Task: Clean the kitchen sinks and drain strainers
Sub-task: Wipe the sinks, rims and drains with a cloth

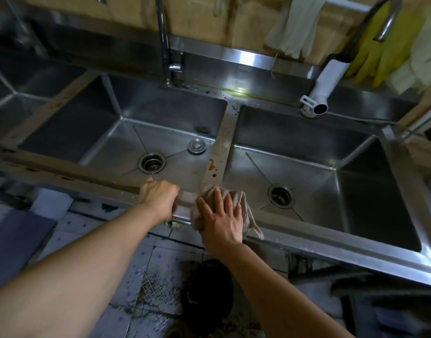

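Head view, one frame: steel double sink unit, front rim [307, 242] running lower left to right. Left basin [92, 132]: round drain strainer [151, 162] seated in the floor, loose round stopper [197, 146] lying just behind and to its right. Right basin [307, 152]: drain strainer [281, 194] in the floor near the front wall. Divider strip [221, 147] between the basins, carrying brown stains. Right hand [221, 220]: arm extended forward, palm down, fingers spread flat and pressing a beige cloth [234, 193] onto the front rim where the divider meets it; one cloth corner hangs over the rim toward the right basin. Left hand [158, 197]: arm extended, wrist bent, fingers curled over the front rim of the left basin; possibly holding something small beneath, but the palm side is hidden. Tall faucet [163, 40] behind the left basin. White spout [325, 86] above the right basin's rear edge. Yellow glove [377, 57] and pale gloves [297, 23] hanging on the wall. Tiled floor [146, 264] below.
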{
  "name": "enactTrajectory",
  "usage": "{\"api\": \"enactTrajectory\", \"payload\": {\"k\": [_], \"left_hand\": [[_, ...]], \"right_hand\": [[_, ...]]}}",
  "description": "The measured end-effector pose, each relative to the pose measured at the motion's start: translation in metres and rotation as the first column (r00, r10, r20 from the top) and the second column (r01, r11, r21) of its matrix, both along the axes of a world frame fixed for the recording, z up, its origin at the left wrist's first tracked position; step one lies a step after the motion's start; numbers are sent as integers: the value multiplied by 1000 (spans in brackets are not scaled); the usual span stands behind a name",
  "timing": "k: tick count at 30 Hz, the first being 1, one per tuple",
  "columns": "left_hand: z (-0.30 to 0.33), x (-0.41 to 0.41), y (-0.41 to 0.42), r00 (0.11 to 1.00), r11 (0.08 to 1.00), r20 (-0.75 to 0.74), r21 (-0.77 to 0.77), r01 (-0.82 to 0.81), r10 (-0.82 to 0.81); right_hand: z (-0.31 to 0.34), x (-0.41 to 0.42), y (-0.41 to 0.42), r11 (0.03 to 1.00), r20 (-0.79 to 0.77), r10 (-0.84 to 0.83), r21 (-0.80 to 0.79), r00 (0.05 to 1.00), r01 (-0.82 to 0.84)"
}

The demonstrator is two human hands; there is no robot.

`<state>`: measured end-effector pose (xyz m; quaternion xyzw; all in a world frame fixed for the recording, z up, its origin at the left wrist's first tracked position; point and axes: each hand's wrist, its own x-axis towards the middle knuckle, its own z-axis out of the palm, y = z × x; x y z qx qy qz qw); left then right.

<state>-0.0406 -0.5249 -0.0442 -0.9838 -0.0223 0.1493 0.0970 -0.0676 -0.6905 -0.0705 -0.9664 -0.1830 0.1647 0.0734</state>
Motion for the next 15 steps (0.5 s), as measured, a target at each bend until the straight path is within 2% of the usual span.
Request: {"api": "enactTrajectory", "payload": {"k": [6,10,15], "left_hand": [[1,2,4,998,998,-9,-26,61,-61],[4,13,11,974,984,-142,2,178,-176],[9,34,16,923,958,-262,-24,287,-283]], "right_hand": [[-4,3,2,995,-91,17,100,996,-8],[-9,39,7,994,-137,17,108,990,-2],[-20,97,14,997,-93,-34,68,995,41]]}}
